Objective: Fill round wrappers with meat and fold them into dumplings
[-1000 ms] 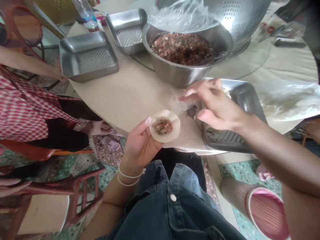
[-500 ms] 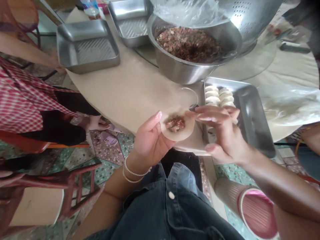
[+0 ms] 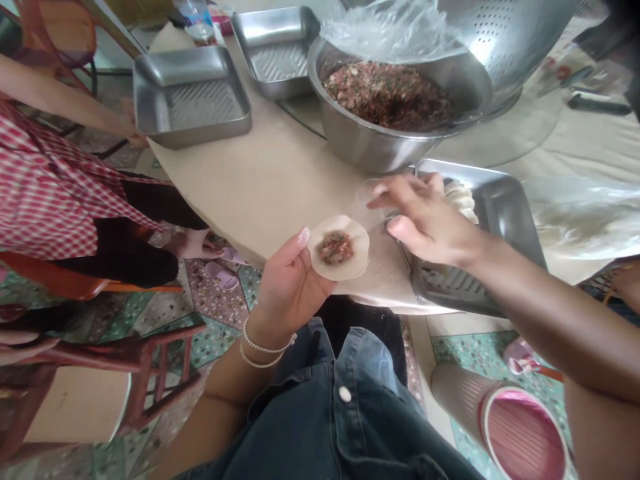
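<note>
Close by me, the left hand [image 3: 293, 283] pinches a wrapper [image 3: 358, 256] topped with meat [image 3: 336, 247], before the bowl [image 3: 363, 141]. The right hand [image 3: 433, 220], loosely spread, hangs by a tray [image 3: 510, 213] of dumplings [image 3: 461, 200], nearside right of the bowl. Two empty trays [image 3: 200, 131] sit left of it.

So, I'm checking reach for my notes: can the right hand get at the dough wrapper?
Probably yes: the right hand looks empty, and the left hand holds the dough wrapper from the other side, leaving the facing edge uncovered.
</note>
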Available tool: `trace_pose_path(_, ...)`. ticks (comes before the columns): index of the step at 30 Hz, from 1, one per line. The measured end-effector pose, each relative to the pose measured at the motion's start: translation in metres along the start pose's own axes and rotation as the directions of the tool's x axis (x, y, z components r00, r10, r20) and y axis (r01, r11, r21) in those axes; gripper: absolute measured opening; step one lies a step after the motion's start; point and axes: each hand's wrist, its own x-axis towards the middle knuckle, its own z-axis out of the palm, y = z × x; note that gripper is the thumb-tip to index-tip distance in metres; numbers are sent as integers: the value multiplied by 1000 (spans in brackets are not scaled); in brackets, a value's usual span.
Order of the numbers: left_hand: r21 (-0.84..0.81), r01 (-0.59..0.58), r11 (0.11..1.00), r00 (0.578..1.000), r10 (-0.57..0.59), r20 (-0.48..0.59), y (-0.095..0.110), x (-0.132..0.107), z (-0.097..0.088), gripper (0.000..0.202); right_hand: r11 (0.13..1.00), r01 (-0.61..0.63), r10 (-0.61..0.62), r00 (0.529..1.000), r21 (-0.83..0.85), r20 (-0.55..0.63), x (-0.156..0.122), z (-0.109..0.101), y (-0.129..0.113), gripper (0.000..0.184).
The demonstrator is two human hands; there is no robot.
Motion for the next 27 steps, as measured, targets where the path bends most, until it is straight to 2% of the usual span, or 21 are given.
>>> trace_pose_path(2,-7,6,1000,1000,-6,16,0,1,1,49,996,63,-56,993,60,-100,-10,-8,-15,63)
trace_pose_path(5,-19,33,999,996,-32,78,-1,3,4,51,987,154,-149,982,41,-115,-26,-15,-33,60)
trace_pose_path(8,-18,87,996,984,-83,157,-4,4,7,53,993,115,-118,988,-35,-95,-34,-12,-41,58)
trace_pose_path(12,5,163,987,972,-161,170,-8,4,8,53,993,115,-112,990,25,-82,-28,-6,-41,59)
trace_pose_path(15,10,143,990,974,-143,176,-9,3,6,50,990,112,-108,993,90,-48,-17,-7,-39,60)
trace_pose_path(17,2,90,996,982,-89,169,-7,1,3,49,994,56,-52,997,94,-48,-10,-8,-32,62)
trace_pose_path(21,11,5,1000,994,-7,110,-1,-2,-1,52,997,-70,69,997,-26,-28,0,2,-6,61)
trace_pose_path(25,24,-9,1000,995,7,99,1,-3,-3,52,992,-25,32,998,-122,50,3,11,9,62)
trace_pose_path(27,12,-7,1000,993,5,119,0,-2,-2,50,995,-31,32,999,-92,15,1,8,4,63)
